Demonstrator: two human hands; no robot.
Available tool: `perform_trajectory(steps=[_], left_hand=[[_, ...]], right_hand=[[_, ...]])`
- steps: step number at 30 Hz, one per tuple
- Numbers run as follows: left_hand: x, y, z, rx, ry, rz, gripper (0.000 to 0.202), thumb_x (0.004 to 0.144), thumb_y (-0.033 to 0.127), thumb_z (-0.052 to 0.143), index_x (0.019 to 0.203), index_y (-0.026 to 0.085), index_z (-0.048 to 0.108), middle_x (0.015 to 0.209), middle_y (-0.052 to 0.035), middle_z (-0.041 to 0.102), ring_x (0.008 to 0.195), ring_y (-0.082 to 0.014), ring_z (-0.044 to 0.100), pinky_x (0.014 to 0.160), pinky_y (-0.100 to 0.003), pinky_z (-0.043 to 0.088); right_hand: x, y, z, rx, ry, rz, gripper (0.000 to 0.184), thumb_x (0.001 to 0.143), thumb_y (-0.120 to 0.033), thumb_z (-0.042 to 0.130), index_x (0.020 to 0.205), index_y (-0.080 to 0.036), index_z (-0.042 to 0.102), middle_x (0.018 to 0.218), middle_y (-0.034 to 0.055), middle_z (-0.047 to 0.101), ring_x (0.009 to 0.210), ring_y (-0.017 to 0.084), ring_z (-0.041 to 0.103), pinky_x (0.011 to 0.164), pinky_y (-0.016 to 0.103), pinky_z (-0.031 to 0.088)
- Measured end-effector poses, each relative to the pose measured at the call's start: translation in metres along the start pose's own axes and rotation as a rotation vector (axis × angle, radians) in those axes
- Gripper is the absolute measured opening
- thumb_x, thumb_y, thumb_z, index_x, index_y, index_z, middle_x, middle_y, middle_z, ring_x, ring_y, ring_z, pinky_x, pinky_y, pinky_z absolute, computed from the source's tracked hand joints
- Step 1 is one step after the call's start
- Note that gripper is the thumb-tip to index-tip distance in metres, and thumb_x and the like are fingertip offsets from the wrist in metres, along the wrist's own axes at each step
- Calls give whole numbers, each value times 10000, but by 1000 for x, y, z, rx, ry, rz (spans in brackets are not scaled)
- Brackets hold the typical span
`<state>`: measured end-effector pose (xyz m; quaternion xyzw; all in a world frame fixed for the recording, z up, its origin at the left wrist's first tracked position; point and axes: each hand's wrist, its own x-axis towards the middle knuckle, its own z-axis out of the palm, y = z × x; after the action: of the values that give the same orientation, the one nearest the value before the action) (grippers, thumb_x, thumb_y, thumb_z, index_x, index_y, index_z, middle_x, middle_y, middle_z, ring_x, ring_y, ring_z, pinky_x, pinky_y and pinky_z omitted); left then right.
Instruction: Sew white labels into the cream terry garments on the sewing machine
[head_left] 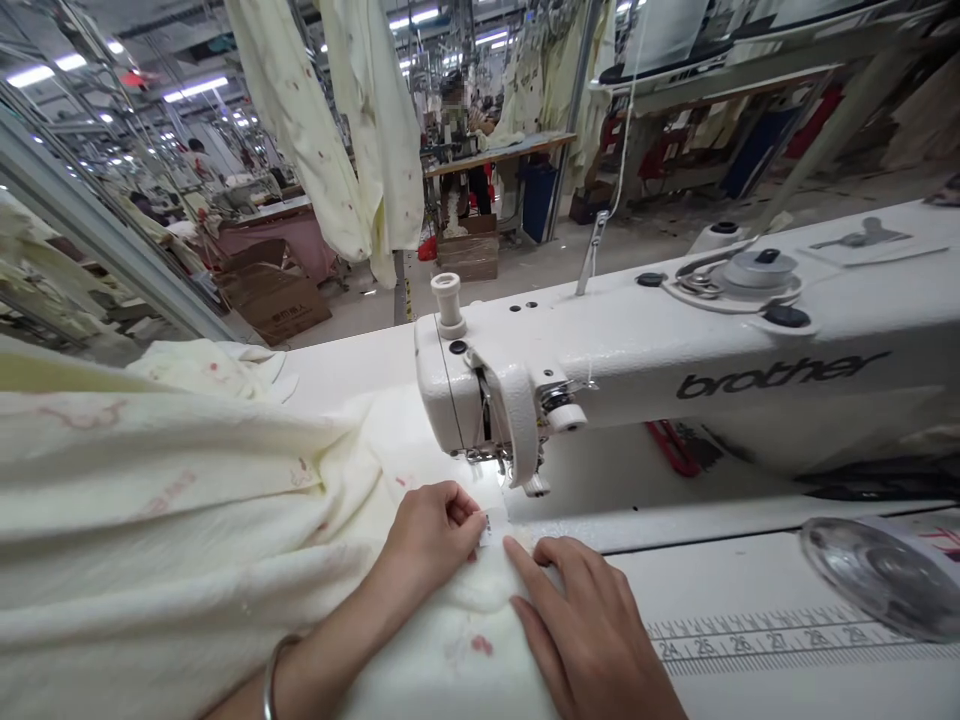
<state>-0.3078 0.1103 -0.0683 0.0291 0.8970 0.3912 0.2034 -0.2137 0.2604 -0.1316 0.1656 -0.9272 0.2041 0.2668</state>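
A white Brother sewing machine (pixel 675 360) stands across the table, its needle and presser foot (pixel 499 468) at centre. Cream fabric with small pink prints (pixel 187 500) is bunched on the left and runs under the foot. My left hand (pixel 431 535) is closed in a pinch on a small white label (pixel 491 522) at the fabric's edge, just in front of the foot. A metal bangle (pixel 271 675) sits on that wrist. My right hand (pixel 585 625) lies flat on the fabric, fingers stretched toward the label.
A ruler strip (pixel 765 640) is printed on the table (pixel 750 580) at the right, beside a clear plastic dish (pixel 877 575). Cream garments (pixel 345 130) hang behind the machine. Cardboard boxes (pixel 274 300), other work tables and people are farther back.
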Motion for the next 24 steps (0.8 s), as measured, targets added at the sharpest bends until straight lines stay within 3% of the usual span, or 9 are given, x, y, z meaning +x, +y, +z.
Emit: perform_trajectory(steps=[2,4,7,9,11,16,24], left_hand=[[-7,1,-5,49,44,40,82,778,242,586,779,163,608,697,-40,663,603,-199,628,635,-333,495],[-20,0,-11,167,121,168,178,807,237,593,960,149,621,930,-95,675,773,-238,649,756,-394,516],[-40,-7,-18,423,145,533,260,889,177,510,1136,144,584,1210,-141,596,1078,-253,604,931,-402,513],[-47,-16,-17,573,85,783,316,917,158,478,1223,102,533,1302,-168,551,1232,-258,519,1009,-390,484],[-48,-28,-14,695,36,935,400,931,173,475,1306,39,443,1349,-201,516,1313,-279,433,1041,-402,462],[-41,-46,-10,802,-19,991,455,951,209,449,1349,4,374,1414,-225,439,1363,-290,349,1080,-413,421],[-42,-49,-12,782,-47,930,528,940,217,449,1425,66,305,1483,-192,350,1397,-279,286,1101,-430,391]], right_hand=[[0,-2,1,-6,11,-2,329,915,-137,457,1226,-92,558,1056,139,532,1031,270,504,823,390,396],[-1,-2,2,-16,23,-16,333,910,-124,465,1230,-89,552,1066,147,530,1039,287,503,823,407,392],[-1,-1,3,-20,37,-31,339,911,-129,473,1241,-93,543,1077,148,531,1046,291,500,830,411,392],[-1,0,3,-16,46,-35,334,914,-135,476,1237,-96,547,1070,141,534,1043,280,502,829,399,391],[-1,1,3,-9,43,-39,328,916,-138,474,1232,-101,554,1059,132,537,1035,269,506,824,385,390],[-2,-1,4,23,38,12,328,921,-141,468,1236,-130,557,1063,118,546,1044,265,508,845,391,381],[-2,-2,3,30,30,14,328,924,-132,467,1242,-117,546,1056,125,528,1042,266,491,841,396,374]])
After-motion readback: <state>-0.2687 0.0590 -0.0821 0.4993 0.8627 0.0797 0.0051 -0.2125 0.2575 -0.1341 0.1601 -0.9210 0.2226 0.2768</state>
